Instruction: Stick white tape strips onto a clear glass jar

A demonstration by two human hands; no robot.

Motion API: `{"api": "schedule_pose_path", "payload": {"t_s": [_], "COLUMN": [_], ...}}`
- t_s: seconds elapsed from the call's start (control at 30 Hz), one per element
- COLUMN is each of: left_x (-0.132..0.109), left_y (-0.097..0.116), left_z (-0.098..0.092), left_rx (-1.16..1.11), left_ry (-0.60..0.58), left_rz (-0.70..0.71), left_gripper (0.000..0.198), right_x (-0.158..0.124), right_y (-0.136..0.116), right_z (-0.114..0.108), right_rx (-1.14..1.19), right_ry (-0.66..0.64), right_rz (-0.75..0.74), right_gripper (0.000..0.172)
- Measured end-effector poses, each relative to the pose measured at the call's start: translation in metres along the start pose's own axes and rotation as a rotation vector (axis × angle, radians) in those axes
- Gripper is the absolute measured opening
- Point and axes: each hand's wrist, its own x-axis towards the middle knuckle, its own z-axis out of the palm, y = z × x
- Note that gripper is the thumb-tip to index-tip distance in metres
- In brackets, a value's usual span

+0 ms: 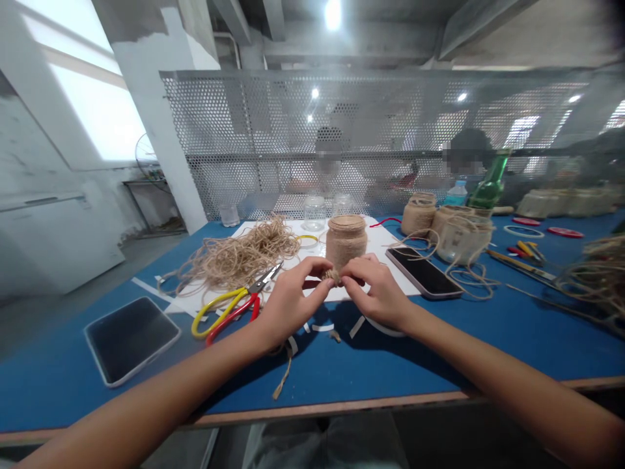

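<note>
My left hand and my right hand meet above the blue table, both pinching a small bundle of jute twine between thumbs and fingertips. A loose twine end hangs below my left wrist toward the table's front edge. Just behind my hands stands a jar wrapped in twine on a white sheet. A loose heap of twine lies to the left of the jar. Scissors with yellow and red handles lie beside my left hand.
A dark phone lies right of my hands, a tablet at the near left. More wrapped jars, a green bottle, clear jars and tools sit farther back. People sit behind a perforated metal screen.
</note>
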Motion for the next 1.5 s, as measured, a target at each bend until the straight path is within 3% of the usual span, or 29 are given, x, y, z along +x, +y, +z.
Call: {"api": "schedule_pose_path", "payload": {"t_s": [1.2, 1.5], "left_x": [0.0028, -0.0006], "left_y": [0.0035, 0.0041], "left_z": [-0.0046, -0.0005], "left_rx": [-0.167, -0.200], "left_ry": [-0.032, -0.008], "left_rz": [-0.079, 0.023], "left_gripper": [0.021, 0.027], "right_x": [-0.0019, 0.0004], "right_y": [-0.0002, 0.0006], "right_z": [-0.0042, -0.0052], "right_rx": [0.052, 0.122], "right_ry": [-0.041, -0.023], "right_rz": [-0.026, 0.064], "right_gripper": [0.017, 0.020]}}
